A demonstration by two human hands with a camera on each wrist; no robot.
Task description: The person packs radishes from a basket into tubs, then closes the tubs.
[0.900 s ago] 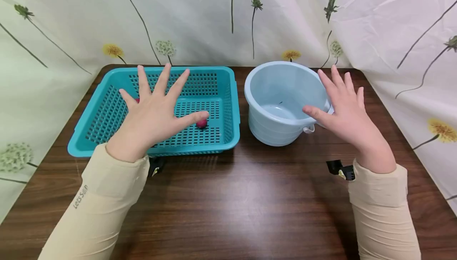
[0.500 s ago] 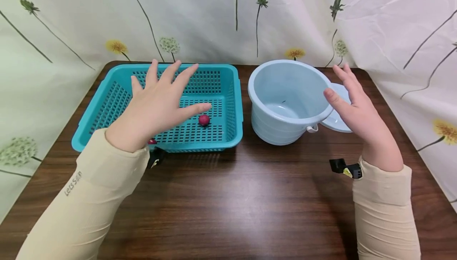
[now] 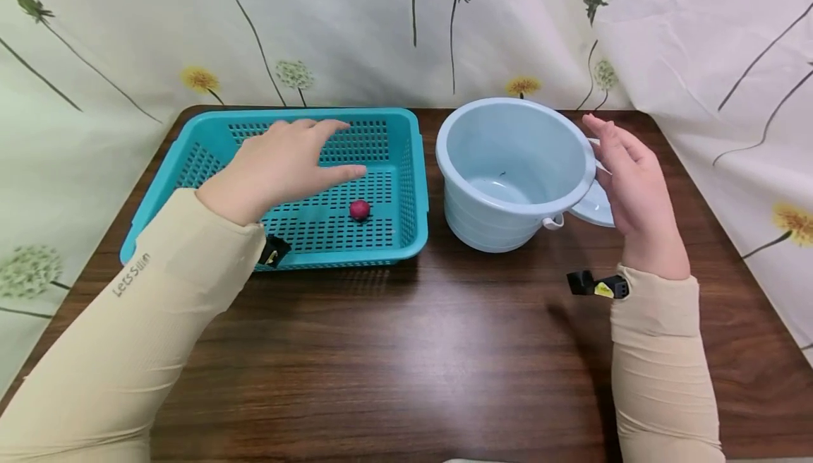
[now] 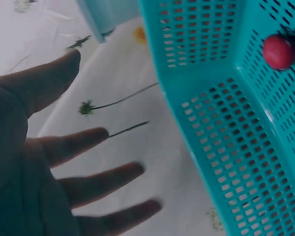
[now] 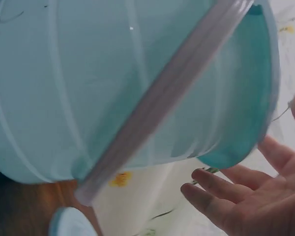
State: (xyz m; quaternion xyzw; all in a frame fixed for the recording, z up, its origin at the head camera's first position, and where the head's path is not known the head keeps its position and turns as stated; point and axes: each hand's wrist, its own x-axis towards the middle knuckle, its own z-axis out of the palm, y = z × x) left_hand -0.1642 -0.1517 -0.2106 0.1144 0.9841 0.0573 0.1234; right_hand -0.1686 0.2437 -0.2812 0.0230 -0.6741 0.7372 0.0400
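My left hand (image 3: 273,166) hovers over the teal perforated basket (image 3: 420,188), fingers apart and holding nothing. On the basket floor lies a small round red fruit (image 3: 359,210); the left wrist view shows a dark leafy top on it, like a small tomato (image 4: 279,51). The part of the basket behind my left hand and sleeve is hidden. Beside the right rim of a light blue bucket (image 3: 489,219), my right hand (image 3: 638,195) is raised with its fingers loosely bent and nothing in it. In the right wrist view its fingertips come right up to the bucket's rim.
A light blue round lid (image 3: 593,205) lies right of the bucket, partly behind my right hand. The bucket's pale handle (image 5: 162,98) hangs across its side. A flower-printed white cloth (image 3: 356,32) rises behind the brown wooden table (image 3: 406,364).
My spread left hand has lowered toward the basket, its fingers bending. My right hand has turned palm-inward and drawn in beside the bucket rim, uncovering the lid. Basket and bucket stay put.
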